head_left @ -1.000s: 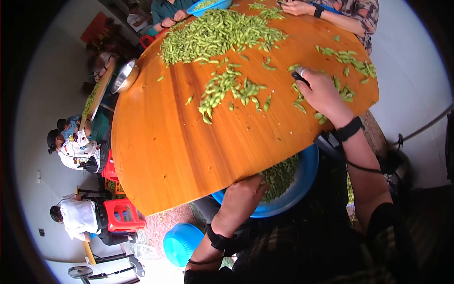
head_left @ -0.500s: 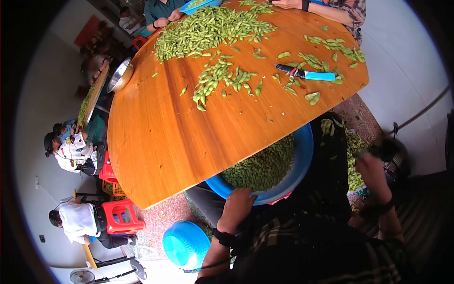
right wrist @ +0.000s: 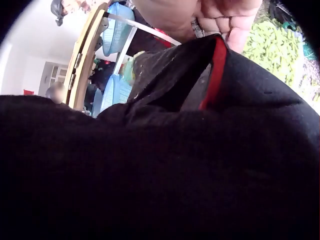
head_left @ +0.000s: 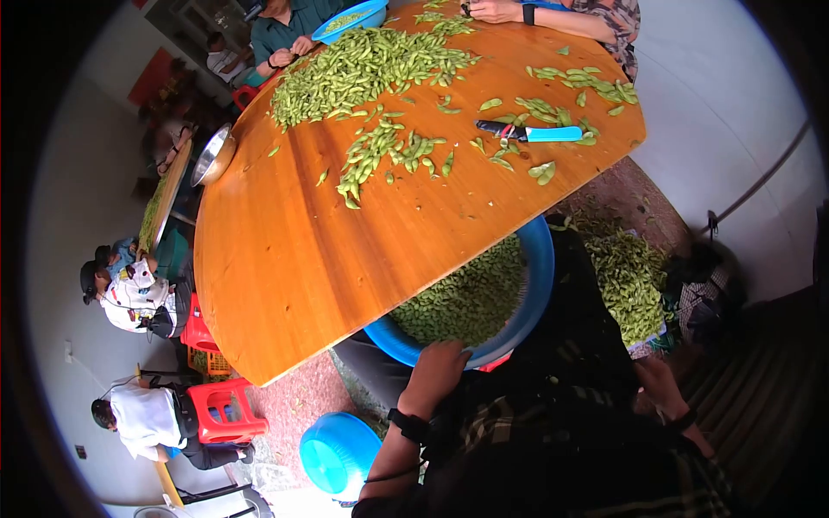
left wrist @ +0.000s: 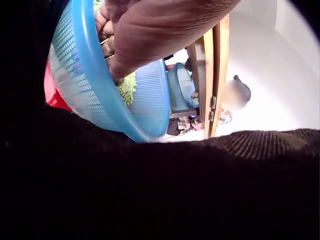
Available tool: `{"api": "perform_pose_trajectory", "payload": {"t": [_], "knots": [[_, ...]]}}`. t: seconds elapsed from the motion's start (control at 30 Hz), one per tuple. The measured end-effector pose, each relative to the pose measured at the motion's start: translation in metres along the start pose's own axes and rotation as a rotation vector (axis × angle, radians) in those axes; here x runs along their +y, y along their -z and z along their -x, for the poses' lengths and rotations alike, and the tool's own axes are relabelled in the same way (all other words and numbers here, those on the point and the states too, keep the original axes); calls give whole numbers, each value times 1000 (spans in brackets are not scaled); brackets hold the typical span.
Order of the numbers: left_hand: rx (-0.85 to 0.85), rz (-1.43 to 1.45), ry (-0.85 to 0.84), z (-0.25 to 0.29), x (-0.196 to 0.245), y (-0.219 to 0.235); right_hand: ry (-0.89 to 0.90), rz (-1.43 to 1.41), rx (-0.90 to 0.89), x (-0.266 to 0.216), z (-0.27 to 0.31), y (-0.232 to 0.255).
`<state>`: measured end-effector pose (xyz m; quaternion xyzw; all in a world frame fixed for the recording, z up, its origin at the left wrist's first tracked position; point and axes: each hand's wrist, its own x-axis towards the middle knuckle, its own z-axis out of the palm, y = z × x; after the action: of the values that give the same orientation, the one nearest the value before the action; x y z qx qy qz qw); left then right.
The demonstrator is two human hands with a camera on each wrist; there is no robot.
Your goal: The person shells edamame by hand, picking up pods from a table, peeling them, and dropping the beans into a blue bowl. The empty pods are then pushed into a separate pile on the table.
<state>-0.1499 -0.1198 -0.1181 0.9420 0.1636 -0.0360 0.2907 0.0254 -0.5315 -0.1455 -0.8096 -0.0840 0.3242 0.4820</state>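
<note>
My left hand (head_left: 436,371) rests at the near rim of a blue plastic basket (head_left: 541,298) of shelled green beans (head_left: 462,302). In the left wrist view its loosely bent fingers (left wrist: 104,30) reach over the rim, above the beans. My right hand (head_left: 661,384) hangs low beside my dark-clothed lap. In the right wrist view its palm and relaxed fingers (right wrist: 225,22) lie just behind black cloth (right wrist: 172,65) with a red edge. On the wooden table (head_left: 285,259) lies a tool with a blue handle (head_left: 554,134) and a dark end, among green soybean pods (head_left: 544,173).
A big heap of pods (head_left: 367,73) covers the table's far side, a smaller pile (head_left: 384,151) nearer. A metal bowl (head_left: 214,155) stands at the left edge. More pods (head_left: 630,276) lie on the floor at right, a blue basin (head_left: 338,453) at left. Other people sit around.
My right hand has left the tool on the table and swung down and right to my side. The left hand has shifted back from over the beans to the near rim. The view has shifted.
</note>
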Motion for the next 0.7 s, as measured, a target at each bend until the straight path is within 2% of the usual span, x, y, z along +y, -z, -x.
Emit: {"api": "perform_pose_trajectory", "payload": {"t": [0.07, 0.1, 0.17, 0.2, 0.27, 0.33, 0.4, 0.47, 0.53, 0.6, 0.63, 0.67, 0.7], "knots": [[-15, -6, 5, 0, 1, -1, -25, -113, -70, -17, 10, -5], [-11, -5, -6, 1, 3, 0, -25, -114, -68, -3, 7, -3], [-9, -2, -18, 1, 4, 0, 115, 200, -9, 38, 0, 5], [-25, -6, -31, -1, 4, 2, 115, 201, -8, 28, 1, 4], [-40, -13, -50, -15, 4, 3, -23, -132, -190, -2, 3, -1], [41, 7, -146, -52, 8, -8, -58, -99, -182, -5, -1, -5], [157, 134, -146, -98, 20, -19, -97, -65, -176, -5, 2, -5], [164, 211, -147, -140, 16, -38, -84, -115, -254, -4, 3, -2], [143, 164, -120, -181, 4, -65, -124, -210, -238, 5, 6, 3], [109, 109, -98, -201, -6, -82, -91, -40, -408, -10, 16, 7], [112, 127, -107, -207, -7, -85, -52, -62, -330, -12, 18, 2], [114, 146, -115, -213, -7, -89, -56, -67, -326, -19, 16, -2], [108, 146, -119, -216, -6, -90, -194, -101, -253, -26, 14, -6]]}}
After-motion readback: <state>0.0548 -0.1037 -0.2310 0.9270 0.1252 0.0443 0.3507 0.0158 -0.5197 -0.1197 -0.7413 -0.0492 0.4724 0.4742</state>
